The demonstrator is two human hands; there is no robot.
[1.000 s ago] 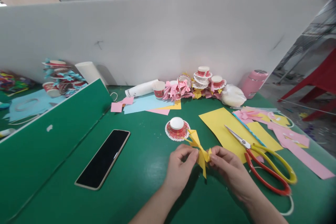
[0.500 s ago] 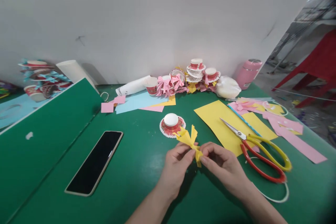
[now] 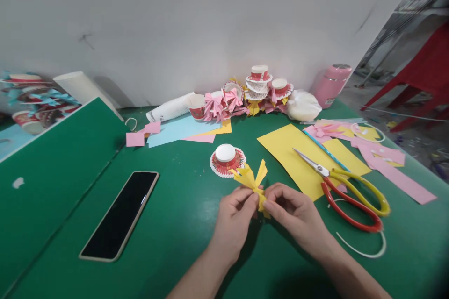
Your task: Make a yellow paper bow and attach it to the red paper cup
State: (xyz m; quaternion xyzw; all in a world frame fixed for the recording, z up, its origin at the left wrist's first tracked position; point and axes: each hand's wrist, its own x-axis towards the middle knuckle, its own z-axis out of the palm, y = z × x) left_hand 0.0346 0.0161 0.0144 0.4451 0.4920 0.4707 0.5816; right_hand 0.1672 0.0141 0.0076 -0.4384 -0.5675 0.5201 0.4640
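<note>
Between my two hands is a yellow paper bow, its folded strips fanning out at the top. My left hand pinches the middle of the bow from the left. From the right, my right hand pinches its lower end, fingertips close to the left thumb. Just beyond the bow, on the green table, sits a small hat shape made from a red and white paper cup with a fringed brim. The bow's top strips partly overlap the brim's near edge in view.
To the right, scissors with red and yellow handles lie over yellow paper by a blue pencil-like stick. A phone lies left. Decorated cup hats, a white bag and a pink bottle line the partition.
The camera view has tilted down and shifted slightly, so the table items appear higher and further left. Both hands keep hold of the yellow bow, with only slight finger movement.
</note>
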